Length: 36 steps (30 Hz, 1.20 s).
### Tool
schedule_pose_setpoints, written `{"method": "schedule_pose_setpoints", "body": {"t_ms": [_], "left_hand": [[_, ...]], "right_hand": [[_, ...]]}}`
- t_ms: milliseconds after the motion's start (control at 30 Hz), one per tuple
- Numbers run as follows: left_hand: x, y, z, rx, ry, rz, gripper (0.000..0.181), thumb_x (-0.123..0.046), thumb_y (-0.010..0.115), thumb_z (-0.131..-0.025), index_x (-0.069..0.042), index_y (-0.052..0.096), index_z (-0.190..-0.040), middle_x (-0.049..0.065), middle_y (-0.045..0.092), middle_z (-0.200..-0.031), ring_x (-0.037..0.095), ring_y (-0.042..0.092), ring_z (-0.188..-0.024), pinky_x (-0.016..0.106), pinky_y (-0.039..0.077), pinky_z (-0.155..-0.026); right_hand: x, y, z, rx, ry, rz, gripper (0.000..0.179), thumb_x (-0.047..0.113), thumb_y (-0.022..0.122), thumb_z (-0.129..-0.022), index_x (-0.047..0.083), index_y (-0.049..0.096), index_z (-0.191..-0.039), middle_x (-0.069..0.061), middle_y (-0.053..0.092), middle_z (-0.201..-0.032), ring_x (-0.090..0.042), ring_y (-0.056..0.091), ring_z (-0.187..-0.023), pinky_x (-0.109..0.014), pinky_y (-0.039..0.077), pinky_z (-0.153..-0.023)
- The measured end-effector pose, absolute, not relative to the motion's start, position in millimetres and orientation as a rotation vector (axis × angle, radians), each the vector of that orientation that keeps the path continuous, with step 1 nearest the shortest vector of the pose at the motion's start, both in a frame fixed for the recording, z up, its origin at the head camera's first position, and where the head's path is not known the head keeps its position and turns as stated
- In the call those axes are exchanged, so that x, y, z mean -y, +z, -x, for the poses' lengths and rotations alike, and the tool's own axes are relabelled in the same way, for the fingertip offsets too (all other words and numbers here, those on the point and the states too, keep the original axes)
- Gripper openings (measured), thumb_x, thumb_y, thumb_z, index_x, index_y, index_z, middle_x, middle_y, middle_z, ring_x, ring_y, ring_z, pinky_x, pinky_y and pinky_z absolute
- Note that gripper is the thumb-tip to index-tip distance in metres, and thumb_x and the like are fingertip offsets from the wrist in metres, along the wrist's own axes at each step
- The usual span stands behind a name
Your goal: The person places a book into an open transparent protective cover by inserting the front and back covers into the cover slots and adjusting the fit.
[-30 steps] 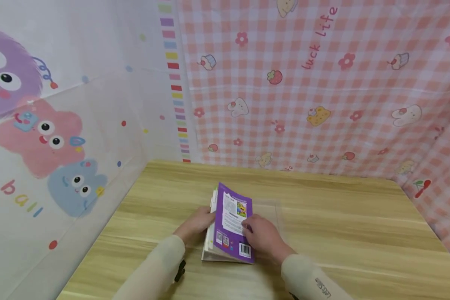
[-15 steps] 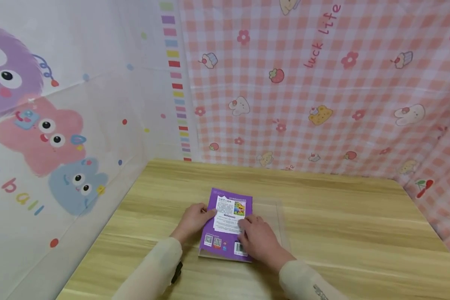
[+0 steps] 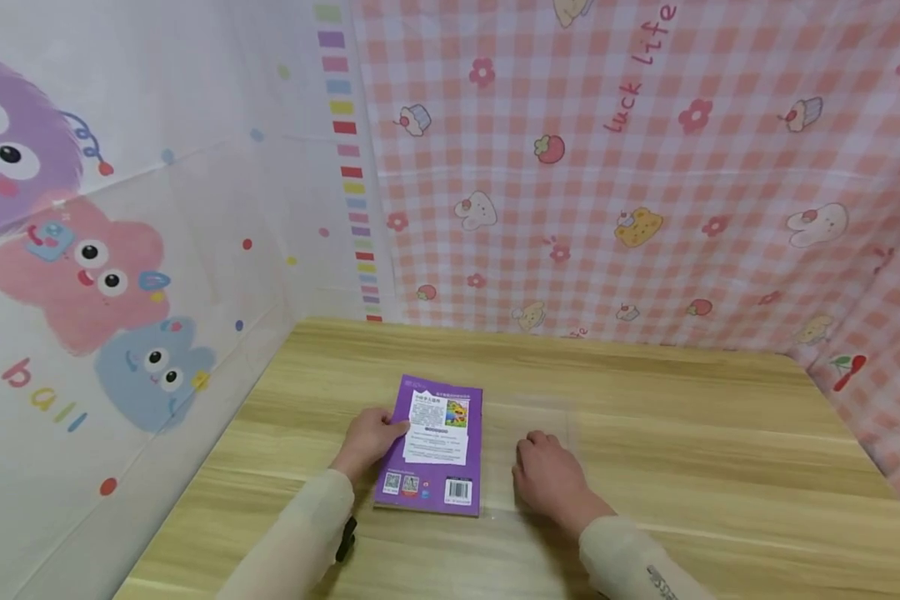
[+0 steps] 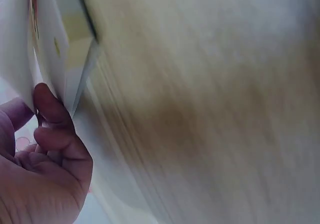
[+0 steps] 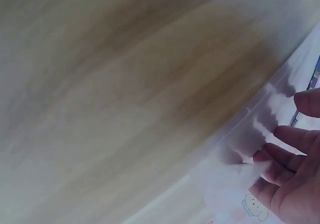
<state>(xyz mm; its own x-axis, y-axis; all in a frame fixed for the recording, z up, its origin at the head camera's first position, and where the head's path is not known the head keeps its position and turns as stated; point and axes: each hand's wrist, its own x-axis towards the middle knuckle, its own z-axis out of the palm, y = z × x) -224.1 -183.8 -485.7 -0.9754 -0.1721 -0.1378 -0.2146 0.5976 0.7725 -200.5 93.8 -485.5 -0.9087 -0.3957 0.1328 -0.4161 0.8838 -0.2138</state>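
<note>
A purple book [image 3: 438, 450] lies back cover up on the wooden table, its white text panel, small picture and barcode showing. My left hand [image 3: 371, 442] pinches its left edge; in the left wrist view the thumb and fingers [image 4: 55, 109] close on a leaf, with the book's pages [image 4: 55, 39] parted beside it. A clear plastic sheet [image 3: 543, 408] spreads out from under the book to the right. My right hand [image 3: 551, 479] is over this sheet, apart from the book, its fingers loosely bent. In the right wrist view the fingertips are close to the sheet [image 5: 240, 139].
The wooden table [image 3: 720, 467] extends on both sides of the book. A pink checked cloth [image 3: 615, 167] hangs behind it, and a white cartoon-print cloth [image 3: 217, 217] hangs at the left.
The tilted book has been lowered flat and has shifted left with my left hand. My right hand has let go of it and moved right, uncovering more of the clear sheet.
</note>
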Motion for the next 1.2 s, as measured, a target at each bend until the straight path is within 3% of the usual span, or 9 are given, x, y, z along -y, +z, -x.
{"method": "schedule_pose_setpoints", "body": {"t_ms": [100, 167, 300, 367, 500, 700, 933, 1200], "left_hand": [[182.8, -481.9, 223.4, -2.749, 1.350, 0.324, 0.023, -0.019, 0.065, -0.095, 0.004, 0.069, -0.097, 0.008, 0.063, -0.077, 0.018, 0.057, -0.066, 0.028, 0.046, -0.058], [181.2, -480.5, 223.6, -2.760, 1.334, 0.321, 0.025, -0.019, 0.065, -0.095, 0.005, 0.069, -0.101, 0.009, 0.064, -0.080, 0.020, 0.058, -0.069, 0.030, 0.048, -0.061], [180.5, -482.4, 225.4, -2.767, 1.330, 0.340, 0.027, -0.020, 0.065, -0.096, 0.005, 0.068, -0.106, 0.009, 0.065, -0.084, 0.020, 0.060, -0.072, 0.032, 0.050, -0.064], [180.6, -482.7, 226.6, -2.768, 1.331, 0.343, 0.027, -0.020, 0.065, -0.096, 0.005, 0.068, -0.107, 0.009, 0.065, -0.085, 0.020, 0.060, -0.072, 0.033, 0.050, -0.065], [178.8, -480.5, 228.3, -2.789, 1.332, 0.338, 0.025, -0.020, 0.065, -0.096, 0.003, 0.067, -0.107, 0.009, 0.066, -0.087, 0.020, 0.060, -0.073, 0.034, 0.051, -0.067], [177.5, -477.1, 227.7, -2.794, 1.331, 0.351, 0.025, -0.020, 0.065, -0.096, 0.003, 0.066, -0.107, 0.010, 0.066, -0.088, 0.020, 0.061, -0.072, 0.034, 0.052, -0.066], [179.6, -474.2, 229.9, -2.766, 1.455, 0.357, 0.026, -0.019, 0.069, -0.094, 0.000, 0.064, -0.111, 0.011, 0.064, -0.086, 0.020, 0.062, -0.066, 0.031, 0.053, -0.057], [169.5, -460.5, 231.5, -2.463, 1.977, 0.069, 0.035, -0.020, 0.049, -0.104, -0.002, 0.063, -0.131, 0.014, 0.068, -0.098, 0.016, 0.061, -0.076, 0.028, 0.051, -0.064]], "right_hand": [[-96.2, -486.3, 201.9, 2.986, 0.374, -0.629, 0.020, 0.014, 0.065, -0.088, -0.003, 0.065, -0.099, -0.019, 0.061, -0.108, -0.038, 0.059, -0.100, -0.053, 0.052, -0.079], [-95.3, -486.7, 202.0, 2.995, 0.342, -0.649, 0.026, 0.015, 0.064, -0.089, 0.000, 0.064, -0.110, -0.020, 0.060, -0.108, -0.038, 0.058, -0.099, -0.055, 0.052, -0.078], [-90.5, -485.7, 200.1, 2.987, 0.184, -0.829, 0.048, 0.012, 0.062, -0.090, 0.010, 0.055, -0.137, -0.022, 0.054, -0.127, -0.042, 0.055, -0.112, -0.058, 0.049, -0.085], [-88.2, -484.3, 198.2, 2.965, 0.112, -0.961, 0.052, 0.010, 0.058, -0.092, 0.014, 0.052, -0.144, -0.022, 0.050, -0.137, -0.042, 0.051, -0.120, -0.059, 0.046, -0.091], [-87.8, -482.4, 196.8, 2.958, 0.051, -1.091, 0.051, 0.009, 0.054, -0.096, 0.017, 0.051, -0.146, -0.018, 0.050, -0.142, -0.039, 0.050, -0.124, -0.057, 0.045, -0.095], [-90.8, -481.7, 196.3, 2.988, 0.070, -1.085, 0.055, 0.008, 0.055, -0.092, 0.017, 0.051, -0.146, -0.017, 0.049, -0.145, -0.040, 0.049, -0.127, -0.059, 0.045, -0.095], [-90.4, -485.8, 195.5, 2.980, 0.084, -1.108, 0.056, 0.009, 0.052, -0.094, 0.017, 0.047, -0.149, -0.018, 0.046, -0.146, -0.040, 0.048, -0.128, -0.059, 0.045, -0.096], [-90.2, -487.6, 196.1, 2.971, 0.047, -1.103, 0.059, 0.009, 0.055, -0.090, 0.019, 0.049, -0.148, -0.018, 0.047, -0.144, -0.038, 0.049, -0.126, -0.056, 0.046, -0.094]]}}
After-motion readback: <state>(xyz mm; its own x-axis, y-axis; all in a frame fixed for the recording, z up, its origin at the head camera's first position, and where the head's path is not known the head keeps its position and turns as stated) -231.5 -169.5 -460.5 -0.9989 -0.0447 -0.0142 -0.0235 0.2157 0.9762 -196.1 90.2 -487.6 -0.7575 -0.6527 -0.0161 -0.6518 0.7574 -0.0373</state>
